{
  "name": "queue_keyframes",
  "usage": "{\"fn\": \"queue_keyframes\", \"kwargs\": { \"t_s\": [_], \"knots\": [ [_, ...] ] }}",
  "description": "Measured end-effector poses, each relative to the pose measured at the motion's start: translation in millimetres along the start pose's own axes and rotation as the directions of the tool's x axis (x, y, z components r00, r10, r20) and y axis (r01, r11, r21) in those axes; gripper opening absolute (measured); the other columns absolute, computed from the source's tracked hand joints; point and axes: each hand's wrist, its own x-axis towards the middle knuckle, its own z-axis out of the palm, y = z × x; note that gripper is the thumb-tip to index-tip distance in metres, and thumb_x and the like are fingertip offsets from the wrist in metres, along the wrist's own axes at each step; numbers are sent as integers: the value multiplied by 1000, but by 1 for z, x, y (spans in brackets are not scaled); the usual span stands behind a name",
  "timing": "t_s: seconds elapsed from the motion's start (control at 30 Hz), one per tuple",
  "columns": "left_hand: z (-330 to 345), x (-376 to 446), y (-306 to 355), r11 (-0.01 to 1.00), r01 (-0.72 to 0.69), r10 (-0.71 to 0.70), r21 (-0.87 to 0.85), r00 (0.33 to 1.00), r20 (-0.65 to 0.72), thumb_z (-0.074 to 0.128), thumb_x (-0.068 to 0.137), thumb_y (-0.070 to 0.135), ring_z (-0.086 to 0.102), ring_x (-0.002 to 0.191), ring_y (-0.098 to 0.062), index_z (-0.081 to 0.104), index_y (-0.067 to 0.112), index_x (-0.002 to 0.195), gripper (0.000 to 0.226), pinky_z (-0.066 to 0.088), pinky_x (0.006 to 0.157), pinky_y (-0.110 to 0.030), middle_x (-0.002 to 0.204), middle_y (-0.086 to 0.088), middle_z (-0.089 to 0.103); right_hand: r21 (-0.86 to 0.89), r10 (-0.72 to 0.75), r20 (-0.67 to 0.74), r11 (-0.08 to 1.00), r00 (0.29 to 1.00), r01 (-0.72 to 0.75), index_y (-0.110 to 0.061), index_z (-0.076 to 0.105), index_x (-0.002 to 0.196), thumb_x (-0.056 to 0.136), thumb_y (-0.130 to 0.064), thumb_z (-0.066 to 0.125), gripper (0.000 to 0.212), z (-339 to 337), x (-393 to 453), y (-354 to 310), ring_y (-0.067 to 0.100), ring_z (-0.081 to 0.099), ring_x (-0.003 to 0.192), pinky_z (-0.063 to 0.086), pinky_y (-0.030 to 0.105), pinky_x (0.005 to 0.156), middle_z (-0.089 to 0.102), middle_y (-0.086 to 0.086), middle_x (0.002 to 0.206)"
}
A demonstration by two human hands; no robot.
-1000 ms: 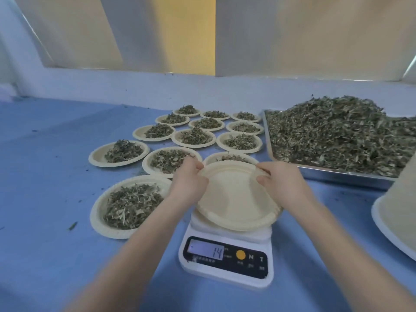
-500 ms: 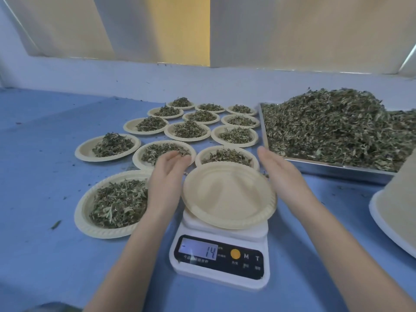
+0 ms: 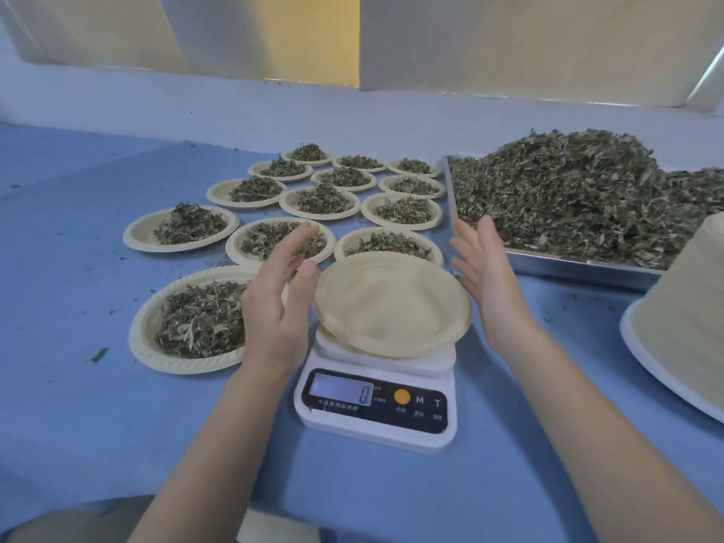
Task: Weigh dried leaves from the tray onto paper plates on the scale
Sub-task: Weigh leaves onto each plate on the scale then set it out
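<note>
Empty plate [image 3: 391, 303] on scale [image 3: 376, 409], tilted, hands apart.

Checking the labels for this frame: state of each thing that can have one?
empty plate: on scale, no leaves
scale: on, display reads 0
tray: heaped with dried leaves
filled plates: portioned, on table
left hand: open, beside plate
right hand: open, beside plate
</note>
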Motion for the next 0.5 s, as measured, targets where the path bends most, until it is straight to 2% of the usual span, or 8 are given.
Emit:
{"fn": "queue_keyframes", "kwargs": {
  "t_s": [0.23,0.33,0.43,0.5],
  "knots": [
    [3,-3,1,996,-76,75,37,997,35,35,90,40,50,124,-10,52,14,128,49,41,100,-20,132,-3,56,-16,-25,21,1000,999,25,-37,40,141,94,-61,23,55,1,1,2,3,42,118,28,26,98,42,-10,146],
    [5,-1,3,995,-94,93,30,994,52,35,90,38,49,126,-12,53,10,128,50,41,103,-30,133,-5,56,-48,-23,35,999,999,25,-39,42,139,90,-67,25,59,-1,3,3,3,41,124,28,27,100,41,-12,146],
    [9,16,16,974,-188,165,125,970,178,34,90,41,44,130,-7,52,21,127,45,35,108,-31,137,2,52,-156,-47,9,987,999,47,-40,41,141,78,-80,32,75,-4,8,4,6,34,136,22,35,112,38,-17,148],
    [15,39,30,959,-228,170,168,938,302,34,89,47,39,133,-4,50,33,126,42,30,110,-31,140,7,48,-185,-95,5,978,995,94,-41,43,139,75,-77,31,74,-6,14,2,3,36,134,22,38,115,41,-21,144]
  ]
}}
